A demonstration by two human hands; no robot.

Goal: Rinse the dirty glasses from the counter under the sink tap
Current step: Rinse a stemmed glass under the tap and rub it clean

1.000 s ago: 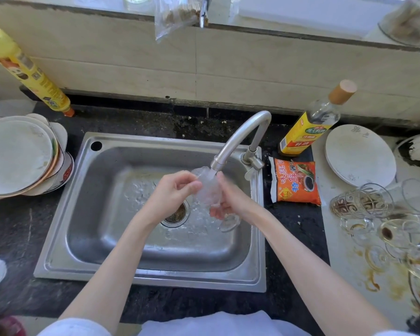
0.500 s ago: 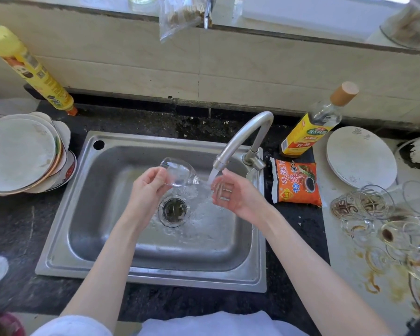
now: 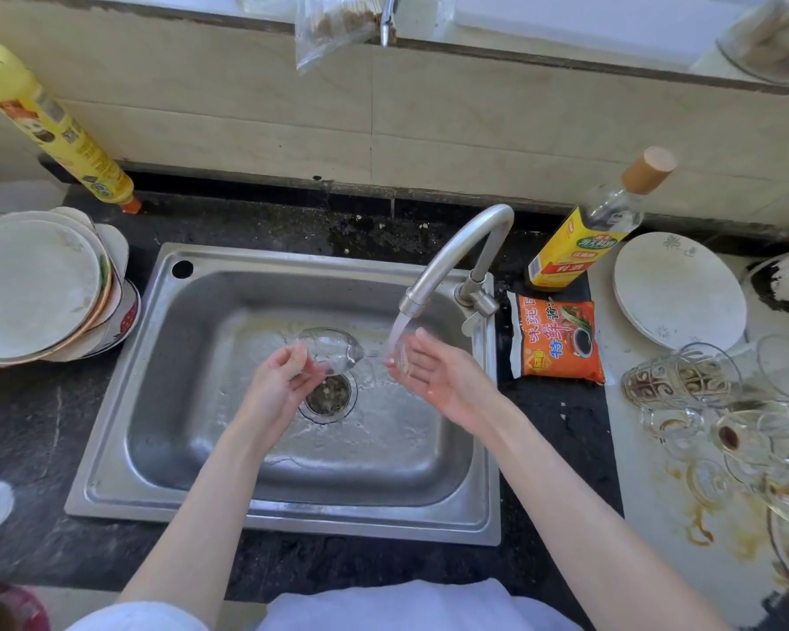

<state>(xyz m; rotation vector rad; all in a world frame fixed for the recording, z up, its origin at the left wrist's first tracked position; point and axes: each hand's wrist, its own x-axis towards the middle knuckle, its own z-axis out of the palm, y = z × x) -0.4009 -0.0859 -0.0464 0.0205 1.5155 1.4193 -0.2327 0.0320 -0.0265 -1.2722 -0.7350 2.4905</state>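
Sink (image 3: 110, 448): stainless basin beneath both hands, drain strainer (image 3: 328, 393) just below the held glass.
Tap (image 3: 447, 261): curved spout above and right of the grip, water (image 3: 397, 332) running onto the glass foot.
Dirty glasses (image 3: 720, 416): clustered on the stained counter, well right of the grip.
Left hand (image 3: 283, 380): fingers curled around the bowl of a stemmed wine glass (image 3: 331, 350), held sideways.
Right hand (image 3: 443, 371): palm up, fingers loosely extended, cradling the glass foot under the stream.

Right of my right hand (image 3: 438, 375), the orange sauce packet (image 3: 556, 341) reads "味莼园", "特鲜" and "酱"; the yellow bottle's (image 3: 570, 248) label is too small to read.
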